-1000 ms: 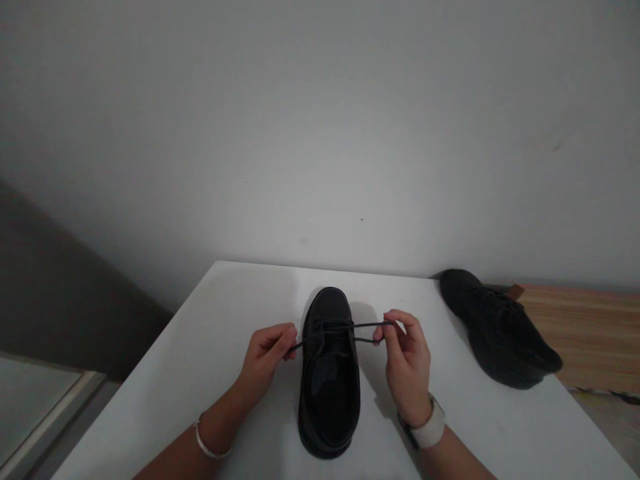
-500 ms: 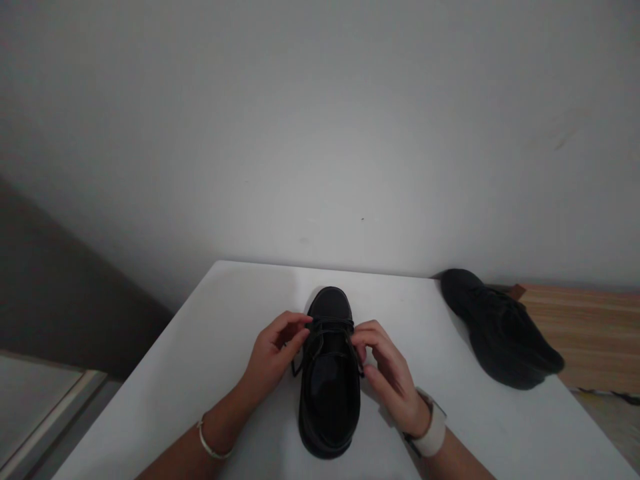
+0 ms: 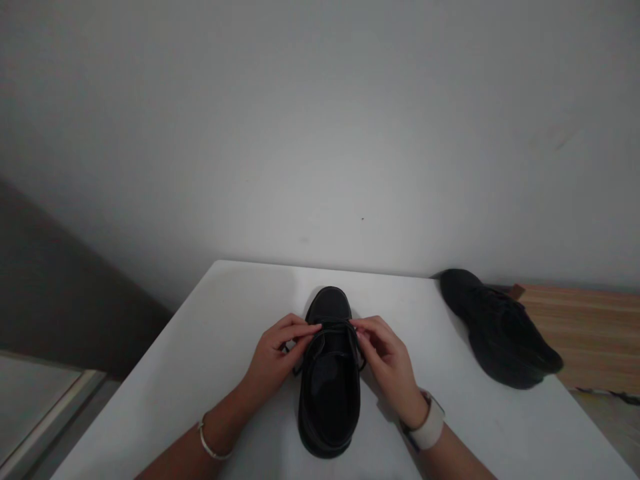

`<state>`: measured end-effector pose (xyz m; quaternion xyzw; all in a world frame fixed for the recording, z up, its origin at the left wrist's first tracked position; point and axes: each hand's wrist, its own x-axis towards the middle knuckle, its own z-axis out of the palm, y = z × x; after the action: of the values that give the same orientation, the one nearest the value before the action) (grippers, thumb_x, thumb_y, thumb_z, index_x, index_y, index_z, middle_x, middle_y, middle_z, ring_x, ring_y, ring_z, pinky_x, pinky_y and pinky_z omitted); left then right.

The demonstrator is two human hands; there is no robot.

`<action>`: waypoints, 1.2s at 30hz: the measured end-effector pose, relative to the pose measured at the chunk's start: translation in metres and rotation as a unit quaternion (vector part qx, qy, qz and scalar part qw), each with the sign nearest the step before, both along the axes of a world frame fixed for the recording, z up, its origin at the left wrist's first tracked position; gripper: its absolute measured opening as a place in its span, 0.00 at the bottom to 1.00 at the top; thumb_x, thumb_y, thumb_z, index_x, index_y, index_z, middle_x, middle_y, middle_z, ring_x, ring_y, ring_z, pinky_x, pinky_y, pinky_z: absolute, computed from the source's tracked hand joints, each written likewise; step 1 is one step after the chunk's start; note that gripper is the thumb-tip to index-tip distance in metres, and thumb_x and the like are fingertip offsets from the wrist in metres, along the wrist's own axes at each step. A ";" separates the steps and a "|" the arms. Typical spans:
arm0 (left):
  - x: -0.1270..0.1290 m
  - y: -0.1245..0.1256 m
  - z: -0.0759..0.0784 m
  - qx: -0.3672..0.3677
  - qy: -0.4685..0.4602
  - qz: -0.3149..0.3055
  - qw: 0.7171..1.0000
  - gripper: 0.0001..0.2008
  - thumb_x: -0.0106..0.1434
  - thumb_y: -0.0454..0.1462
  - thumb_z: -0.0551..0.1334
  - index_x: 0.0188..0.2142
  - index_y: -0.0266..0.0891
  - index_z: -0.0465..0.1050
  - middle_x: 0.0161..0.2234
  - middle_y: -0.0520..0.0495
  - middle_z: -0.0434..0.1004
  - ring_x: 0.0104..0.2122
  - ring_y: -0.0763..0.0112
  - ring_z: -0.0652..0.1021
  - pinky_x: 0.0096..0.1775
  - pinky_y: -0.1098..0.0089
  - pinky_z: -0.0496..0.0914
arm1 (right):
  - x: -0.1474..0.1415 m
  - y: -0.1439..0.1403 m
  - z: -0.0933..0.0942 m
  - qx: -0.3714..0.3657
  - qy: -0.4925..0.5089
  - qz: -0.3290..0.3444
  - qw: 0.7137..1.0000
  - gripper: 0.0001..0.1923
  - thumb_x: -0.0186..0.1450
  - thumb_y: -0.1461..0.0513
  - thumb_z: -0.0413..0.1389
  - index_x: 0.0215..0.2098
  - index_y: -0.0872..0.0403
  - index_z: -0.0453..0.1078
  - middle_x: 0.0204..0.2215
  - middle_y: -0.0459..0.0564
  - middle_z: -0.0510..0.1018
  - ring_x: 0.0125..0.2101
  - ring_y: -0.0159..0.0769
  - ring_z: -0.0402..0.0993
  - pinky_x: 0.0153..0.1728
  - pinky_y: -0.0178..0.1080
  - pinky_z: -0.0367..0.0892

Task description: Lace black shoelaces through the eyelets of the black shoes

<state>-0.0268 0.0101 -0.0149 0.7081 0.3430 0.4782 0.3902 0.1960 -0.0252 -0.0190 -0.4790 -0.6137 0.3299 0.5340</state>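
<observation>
A black lace-up shoe (image 3: 327, 400) stands upright on the white table, its toe pointing away from me and its opening facing up. Black shoelaces (image 3: 336, 325) cross over its tongue. My left hand (image 3: 280, 348), with a thin bracelet on the wrist, pinches a lace at the shoe's left side. On the right side my right hand (image 3: 387, 353), wearing a light-strapped watch, pinches a lace near the eyelets. Loose lace hangs down beside the shoe on both sides.
A second black shoe (image 3: 500, 330) lies at the table's right edge, its toe toward the wall. The white table (image 3: 200, 347) meets a pale wall (image 3: 320, 133) at the back. Beyond the right edge is a wood-grain surface (image 3: 590, 333).
Both hands have moved in over the laces, and their fingers have closed into pinches. The laces now arch up slightly between them. The shoe has stayed in place.
</observation>
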 end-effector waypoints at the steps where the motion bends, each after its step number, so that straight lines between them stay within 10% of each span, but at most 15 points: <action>1: 0.000 0.000 0.000 0.001 -0.003 0.000 1.000 0.15 0.66 0.31 0.62 0.46 0.49 0.82 0.34 0.48 0.77 0.34 0.70 0.78 0.35 0.73 0.69 | 0.000 0.000 0.001 0.004 -0.001 0.001 1.000 0.09 0.71 0.59 0.55 0.45 0.47 0.76 0.34 0.48 0.74 0.33 0.36 0.71 0.33 0.38 0.65; 36: 0.003 -0.001 0.003 -0.086 0.027 0.030 0.995 0.05 0.65 0.37 0.62 0.36 0.40 0.77 0.34 0.48 0.76 0.34 0.68 0.77 0.36 0.70 0.70 | -0.006 -0.006 0.003 -0.048 0.057 0.015 0.997 0.10 0.70 0.54 0.56 0.43 0.51 0.68 0.29 0.45 0.69 0.29 0.34 0.66 0.29 0.35 0.65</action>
<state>-0.0237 0.0090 -0.0118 0.6737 0.4148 0.4392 0.4257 0.1902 -0.0315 -0.0155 -0.4749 -0.5727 0.3941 0.5396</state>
